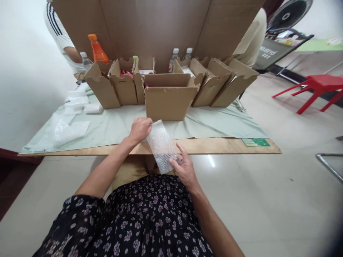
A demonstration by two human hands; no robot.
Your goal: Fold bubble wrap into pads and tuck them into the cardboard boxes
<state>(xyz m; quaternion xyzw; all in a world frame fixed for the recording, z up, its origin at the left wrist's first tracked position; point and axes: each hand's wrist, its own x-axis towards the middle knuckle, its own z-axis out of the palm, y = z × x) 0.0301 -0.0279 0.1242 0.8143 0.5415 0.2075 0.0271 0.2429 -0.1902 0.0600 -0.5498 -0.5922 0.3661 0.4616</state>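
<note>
A clear bubble wrap bag [161, 142] hangs slantwise between my hands, in front of the table's near edge. My left hand [140, 129] is closed on its upper left corner. Lower down, my right hand [184, 167] grips the bag's right side, thumb in front and index finger sticking out; the other fingers are partly hidden behind it. Whether anything lies inside the bag I cannot tell. Just beyond the bag stands a cardboard box [167, 103], open at the top.
More open cardboard bins [104, 91] stand in a curved row, before a tall cardboard panel [152, 28]. Bubble wrap pieces [66, 130] lie on the left of the cloth. Behind the bins are an orange bottle [98, 51] and clear bottles. A red stool [318, 89] stands right.
</note>
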